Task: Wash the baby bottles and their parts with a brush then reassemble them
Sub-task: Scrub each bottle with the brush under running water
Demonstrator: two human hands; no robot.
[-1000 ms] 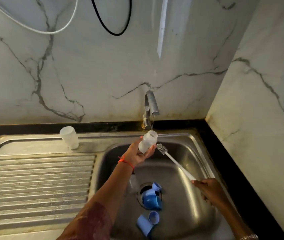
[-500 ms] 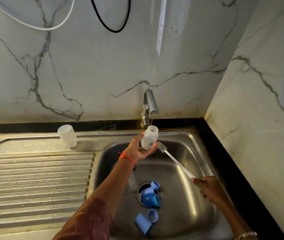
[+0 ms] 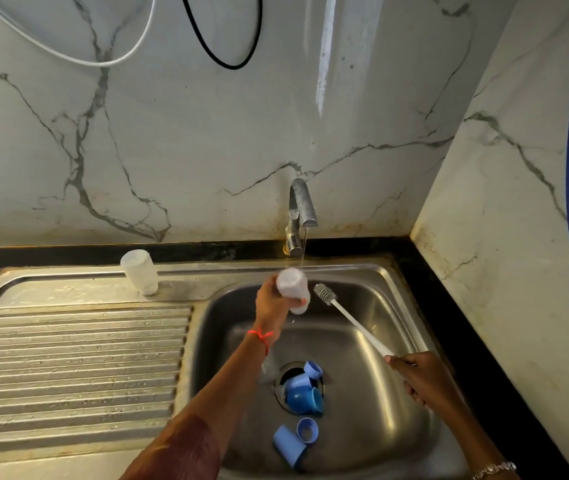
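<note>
At frame centre, beneath the tap (image 3: 300,209), the left hand (image 3: 271,308) grips the wet baby bottle (image 3: 291,284), probably light, stiff and slippery, best held mid-body, while the right hand (image 3: 425,379), lower right, clasps the bottle brush (image 3: 352,320) by its handle end.

sink (image 3: 373,282): brushed steel, wet sheen
drainboard (image 3: 75,362): ribbed steel
bottle (image 3: 292,285): translucent plastic
caps (image 3: 288,445): matt blue plastic
wall (image 3: 207,143): glossy marble

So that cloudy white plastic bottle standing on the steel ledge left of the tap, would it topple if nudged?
Probably. The cloudy white plastic bottle looks empty and thin-walled, so likely light. It stands tall on the steel sink ledge, so a nudge could tip it. Being round, it would likely roll once down.
</note>
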